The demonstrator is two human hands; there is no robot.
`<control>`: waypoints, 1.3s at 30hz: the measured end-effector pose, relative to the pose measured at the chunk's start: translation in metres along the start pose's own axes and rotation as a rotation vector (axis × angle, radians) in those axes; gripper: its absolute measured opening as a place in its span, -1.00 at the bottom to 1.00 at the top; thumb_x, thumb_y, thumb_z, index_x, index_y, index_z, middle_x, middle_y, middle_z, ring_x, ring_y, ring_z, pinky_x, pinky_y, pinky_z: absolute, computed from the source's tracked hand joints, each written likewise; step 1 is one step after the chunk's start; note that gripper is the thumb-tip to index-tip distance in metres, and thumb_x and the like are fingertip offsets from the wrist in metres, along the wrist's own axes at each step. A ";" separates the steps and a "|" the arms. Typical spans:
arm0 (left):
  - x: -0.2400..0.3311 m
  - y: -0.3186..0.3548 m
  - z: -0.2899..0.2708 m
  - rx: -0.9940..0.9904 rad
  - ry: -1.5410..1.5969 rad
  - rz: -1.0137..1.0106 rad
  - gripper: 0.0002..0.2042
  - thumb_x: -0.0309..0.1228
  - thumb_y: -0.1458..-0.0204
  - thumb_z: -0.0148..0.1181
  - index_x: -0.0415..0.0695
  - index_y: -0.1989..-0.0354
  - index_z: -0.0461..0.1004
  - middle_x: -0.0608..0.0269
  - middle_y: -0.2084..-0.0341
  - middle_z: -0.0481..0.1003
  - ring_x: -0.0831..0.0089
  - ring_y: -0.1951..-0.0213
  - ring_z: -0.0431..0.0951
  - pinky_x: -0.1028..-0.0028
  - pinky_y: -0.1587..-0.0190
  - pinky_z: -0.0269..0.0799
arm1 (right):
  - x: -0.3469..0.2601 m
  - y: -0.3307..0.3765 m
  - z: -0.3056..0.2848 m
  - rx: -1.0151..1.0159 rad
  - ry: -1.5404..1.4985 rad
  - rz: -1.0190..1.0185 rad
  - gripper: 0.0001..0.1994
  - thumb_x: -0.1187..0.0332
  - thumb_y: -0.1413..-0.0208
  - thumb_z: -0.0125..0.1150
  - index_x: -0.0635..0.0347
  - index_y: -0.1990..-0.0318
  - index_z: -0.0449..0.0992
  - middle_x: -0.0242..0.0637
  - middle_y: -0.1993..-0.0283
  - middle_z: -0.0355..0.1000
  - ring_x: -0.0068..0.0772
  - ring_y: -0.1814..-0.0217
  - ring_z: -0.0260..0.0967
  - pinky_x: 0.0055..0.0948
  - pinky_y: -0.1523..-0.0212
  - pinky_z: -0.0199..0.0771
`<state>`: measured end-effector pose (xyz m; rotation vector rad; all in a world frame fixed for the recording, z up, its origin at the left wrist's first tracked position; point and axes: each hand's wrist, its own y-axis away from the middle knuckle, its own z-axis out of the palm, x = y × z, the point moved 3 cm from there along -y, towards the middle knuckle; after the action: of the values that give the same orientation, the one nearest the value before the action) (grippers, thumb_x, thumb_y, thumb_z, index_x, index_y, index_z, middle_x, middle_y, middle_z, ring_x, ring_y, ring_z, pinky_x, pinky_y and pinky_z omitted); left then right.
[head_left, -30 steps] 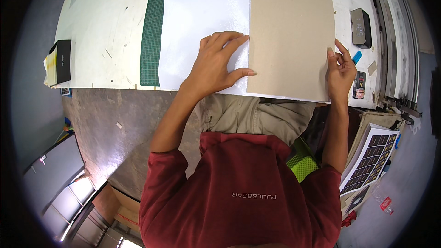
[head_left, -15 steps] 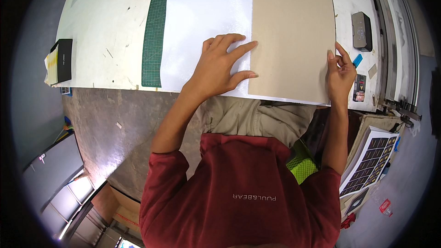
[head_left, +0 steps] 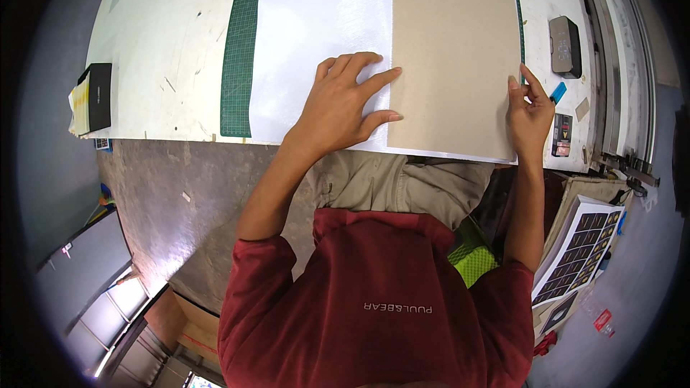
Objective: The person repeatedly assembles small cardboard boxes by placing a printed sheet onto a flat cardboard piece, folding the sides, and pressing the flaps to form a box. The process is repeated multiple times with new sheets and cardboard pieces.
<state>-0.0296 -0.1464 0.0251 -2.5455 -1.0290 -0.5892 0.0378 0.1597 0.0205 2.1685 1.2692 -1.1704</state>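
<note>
A large white glossy sheet [head_left: 309, 36] lies on a green cutting mat [head_left: 237, 86], reaching the table's near edge. A beige board [head_left: 453, 50] covers its right half. My left hand [head_left: 341, 100] rests palm down with fingers spread, its index finger and thumb tips on the board's left edge. At the board's right edge is my right hand [head_left: 530, 111], thumb on top and fingers curled along the outer side, pinching the edge. The underside of that grip is hidden.
Right of the mat on the white table [head_left: 165, 43] lie a dark clock [head_left: 566, 47], a blue cutter [head_left: 558, 93] and small boxes. A black box [head_left: 100, 97] stands at the table's left end. Printed sheets [head_left: 578, 251] lie on a stand at lower right.
My right hand has shifted slightly left along with the board's right edge. A thin white strip now shows beside that edge. My left hand has barely moved.
</note>
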 end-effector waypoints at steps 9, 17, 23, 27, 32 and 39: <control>0.004 -0.002 -0.001 -0.002 -0.042 0.006 -0.42 -0.01 0.00 0.31 0.00 -0.19 0.47 0.04 -0.13 0.37 0.13 -0.15 0.35 0.15 -0.24 0.13 | -0.049 0.033 0.008 -0.044 0.439 -0.595 -0.71 0.35 -0.09 0.34 0.26 0.05 0.59 -0.11 0.11 0.48 -0.08 0.08 0.42 -0.23 0.10 0.42; 0.030 0.054 -0.013 0.010 -0.015 -0.116 -0.20 -0.10 0.11 0.40 0.07 -0.38 0.23 -0.15 -0.39 0.04 -0.14 -0.43 -0.05 -0.16 -0.39 -0.23 | -0.046 0.048 0.033 -0.204 0.531 -0.660 -0.73 0.27 -0.13 0.27 0.24 0.09 0.59 -0.10 -0.01 0.50 -0.01 -0.14 0.40 0.01 -0.26 0.22; 0.009 0.121 0.016 0.857 -0.349 -0.331 -0.14 -0.21 0.00 0.32 -0.25 -0.42 0.00 -0.30 -0.41 -0.11 -0.11 -0.46 -0.17 -0.10 -0.41 -0.30 | -0.047 0.049 0.031 -0.203 0.519 -0.680 -0.75 0.36 -0.13 0.23 0.28 0.08 0.58 -0.06 -0.02 0.50 0.01 -0.14 0.41 0.05 -0.30 0.19; 0.012 0.103 0.010 1.189 0.257 -0.557 -0.16 -0.10 -0.06 0.27 -0.42 -0.35 0.05 -0.33 -0.36 -0.01 -0.06 -0.43 -0.02 0.05 -0.43 -0.19 | -0.042 0.047 0.027 -0.215 0.464 -0.682 -0.72 0.45 -0.09 0.20 0.28 0.03 0.56 -0.05 -0.03 0.49 0.02 -0.15 0.41 0.05 -0.28 0.23; -0.003 0.013 0.023 0.544 0.161 -0.259 -0.03 0.18 -0.05 0.18 -0.51 -0.32 0.06 -0.42 -0.34 0.03 -0.15 -0.42 0.00 0.03 -0.44 -0.16 | -0.026 0.025 0.001 -0.400 0.061 -0.374 -0.68 0.43 -0.26 0.05 0.29 -0.13 0.48 -0.05 -0.10 0.48 -0.09 -0.13 0.44 -0.20 -0.22 0.36; 0.022 -0.065 0.041 -0.019 -0.163 0.021 0.15 0.39 0.04 0.06 -0.55 -0.35 -0.05 -0.47 -0.38 -0.12 -0.21 -0.46 -0.19 -0.03 -0.45 -0.27 | -0.037 0.030 -0.134 0.516 -0.103 -0.326 -0.66 0.44 -0.30 0.05 0.35 -0.19 0.41 -0.01 -0.07 0.48 -0.27 -0.09 0.45 -0.22 -0.17 0.39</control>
<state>-0.0516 -0.0708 0.0101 -2.6534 -1.0530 -0.3928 0.1178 0.2123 0.1261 2.2469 1.4326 -1.8945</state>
